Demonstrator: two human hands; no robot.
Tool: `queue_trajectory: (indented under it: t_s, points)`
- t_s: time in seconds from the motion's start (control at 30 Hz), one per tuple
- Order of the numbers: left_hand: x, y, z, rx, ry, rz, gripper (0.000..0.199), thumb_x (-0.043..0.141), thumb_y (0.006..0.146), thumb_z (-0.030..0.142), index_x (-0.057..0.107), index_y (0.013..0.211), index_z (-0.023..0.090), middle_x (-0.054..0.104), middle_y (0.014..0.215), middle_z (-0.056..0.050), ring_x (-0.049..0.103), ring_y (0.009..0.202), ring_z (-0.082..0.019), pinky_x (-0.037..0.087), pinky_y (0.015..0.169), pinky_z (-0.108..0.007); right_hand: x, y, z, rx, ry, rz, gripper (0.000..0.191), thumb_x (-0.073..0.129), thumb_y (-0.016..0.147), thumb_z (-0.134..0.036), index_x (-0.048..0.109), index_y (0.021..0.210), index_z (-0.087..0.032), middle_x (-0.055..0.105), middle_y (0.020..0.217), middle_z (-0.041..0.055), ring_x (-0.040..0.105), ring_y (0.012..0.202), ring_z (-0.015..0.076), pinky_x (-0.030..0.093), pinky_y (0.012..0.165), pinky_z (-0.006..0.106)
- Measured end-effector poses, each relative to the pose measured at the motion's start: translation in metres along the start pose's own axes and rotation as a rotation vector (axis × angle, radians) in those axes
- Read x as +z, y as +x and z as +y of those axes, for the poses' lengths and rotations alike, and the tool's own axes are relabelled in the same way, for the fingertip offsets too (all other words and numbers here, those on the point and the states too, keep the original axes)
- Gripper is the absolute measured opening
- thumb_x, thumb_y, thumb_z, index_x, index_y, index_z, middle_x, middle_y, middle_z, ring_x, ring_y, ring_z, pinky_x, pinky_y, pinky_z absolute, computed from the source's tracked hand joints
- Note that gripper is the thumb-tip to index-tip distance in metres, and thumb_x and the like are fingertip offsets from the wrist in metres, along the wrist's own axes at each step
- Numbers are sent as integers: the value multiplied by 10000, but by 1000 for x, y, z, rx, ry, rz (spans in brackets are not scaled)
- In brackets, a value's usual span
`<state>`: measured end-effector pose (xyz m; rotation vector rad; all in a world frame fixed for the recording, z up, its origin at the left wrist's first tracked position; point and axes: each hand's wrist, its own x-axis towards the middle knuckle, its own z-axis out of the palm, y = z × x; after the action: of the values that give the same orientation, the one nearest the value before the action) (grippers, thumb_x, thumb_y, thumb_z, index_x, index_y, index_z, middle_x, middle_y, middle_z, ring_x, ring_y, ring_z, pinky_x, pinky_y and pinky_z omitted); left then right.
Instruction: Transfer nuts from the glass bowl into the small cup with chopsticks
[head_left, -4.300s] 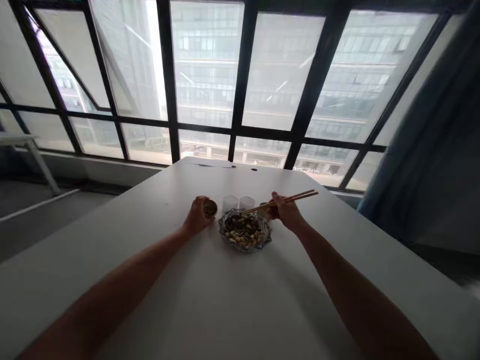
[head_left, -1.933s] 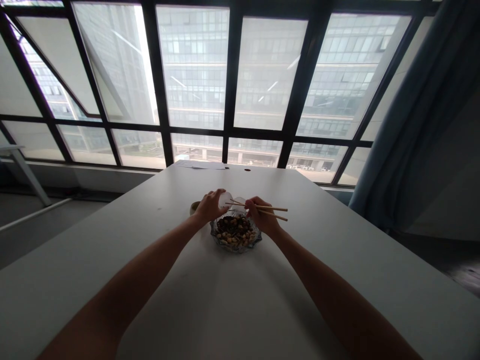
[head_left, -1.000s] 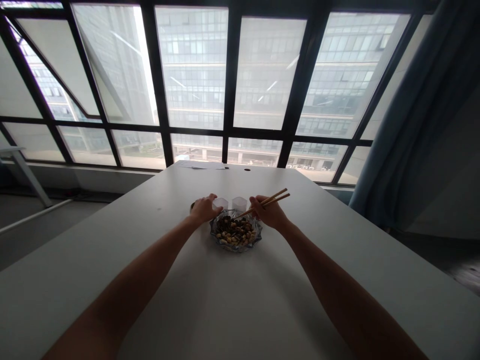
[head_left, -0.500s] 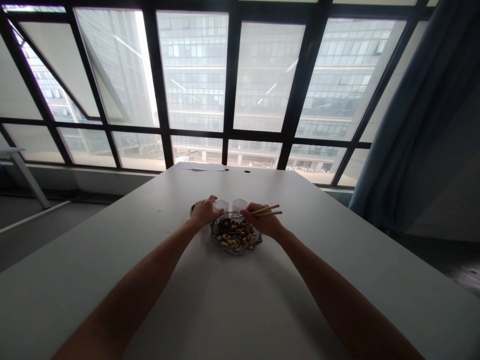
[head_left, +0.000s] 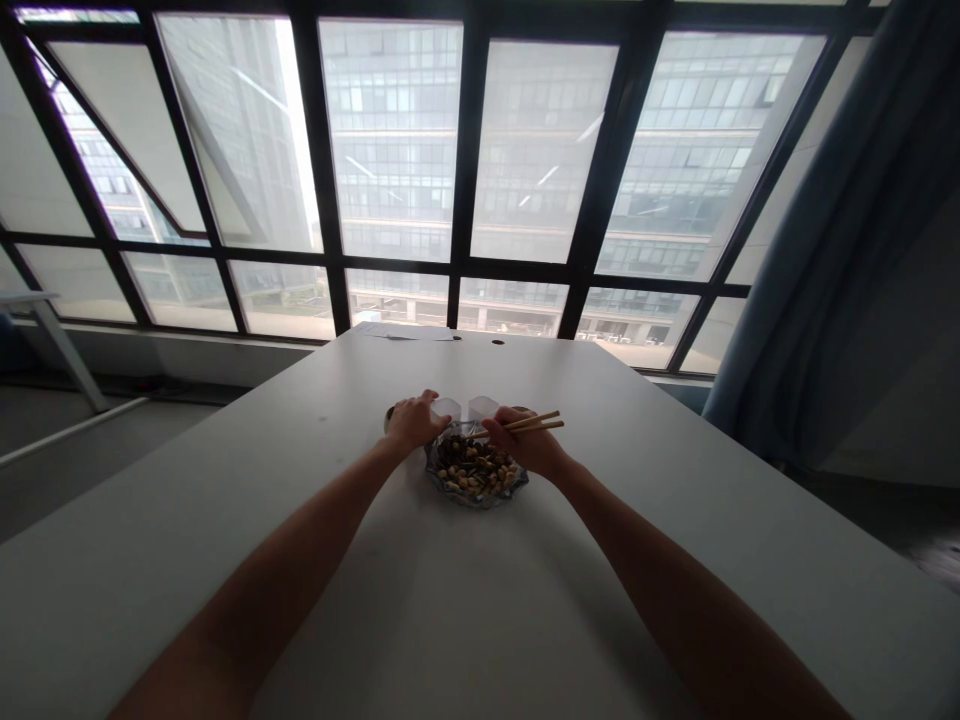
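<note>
In the middle of the table stands a scalloped glass bowl (head_left: 517,492), heaped with nuts and dark seeds (head_left: 480,470). Just behind it are two small clear plastic containers, a left container (head_left: 448,408) and a right container (head_left: 482,406). My left hand (head_left: 411,420) grips the left container at its side, thumb in front near the bowl's rim and a finger behind. Wooden chopsticks (head_left: 541,422) are pinched in my right hand (head_left: 523,440), at the bowl's right rear edge. Their tips point left over the bowl; whether anything is between them is too small to tell.
A round dark-edged object (head_left: 388,417) is partly hidden behind my left hand. On the far end of the white table (head_left: 315,580) lie papers (head_left: 412,333) and a dark round spot (head_left: 498,342). Windows rise beyond, and a blue curtain (head_left: 795,250) hangs right.
The whole view has shifted slightly. The chopstick tips stay over the back of the bowl, and both hands keep nearly the same pose.
</note>
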<state>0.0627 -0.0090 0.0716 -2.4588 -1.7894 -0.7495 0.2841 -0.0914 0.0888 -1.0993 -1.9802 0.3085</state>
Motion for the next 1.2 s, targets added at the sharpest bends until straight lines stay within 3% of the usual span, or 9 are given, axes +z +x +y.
queue_trajectory:
  t_s: [0.33,0.57,0.9,1.0,1.07,1.2]
  points:
    - [1,-1,0,2,16,9,522,637,877,472,569,1304,178,736,1190,-124,678,1147,-298,458,1046,-411,-4,2,4,71,69,2,391,551,944,-536,545,703,-228,680,589,19,626,496,158,449,465,242]
    - [4,1,0,12,12,26,523,639,869,477,574,1296,180,737,1185,-128,679,1142,-304,459,1045,-425,-4,1,5,-29,-15,-9,406,518,965,-518,537,682,-227,655,574,15,599,522,150,444,494,241]
    - [7,1,-3,19,-69,67,496,701,835,426,566,1258,205,740,1177,-112,697,1108,-299,491,1021,-437,1,-1,9,54,66,12,410,543,948,-535,538,670,-233,661,555,13,613,471,158,462,459,253]
    - [9,2,-8,56,-180,122,555,771,781,357,532,1263,220,731,1190,-93,717,1038,-271,549,937,-408,3,2,15,173,256,117,465,594,878,-647,540,675,-233,676,563,22,631,466,164,487,434,256]
    - [11,3,-11,133,-230,186,605,806,746,292,513,1271,227,713,1209,-85,711,1036,-257,568,914,-396,2,6,18,281,414,259,512,629,807,-720,550,687,-228,682,556,30,633,448,168,509,425,265]
    - [11,4,-15,314,-228,309,606,790,752,204,505,1286,213,659,1281,-100,630,1203,-275,531,1030,-431,-6,14,17,427,625,523,557,667,739,-763,576,727,-213,706,568,51,638,430,170,533,423,275]
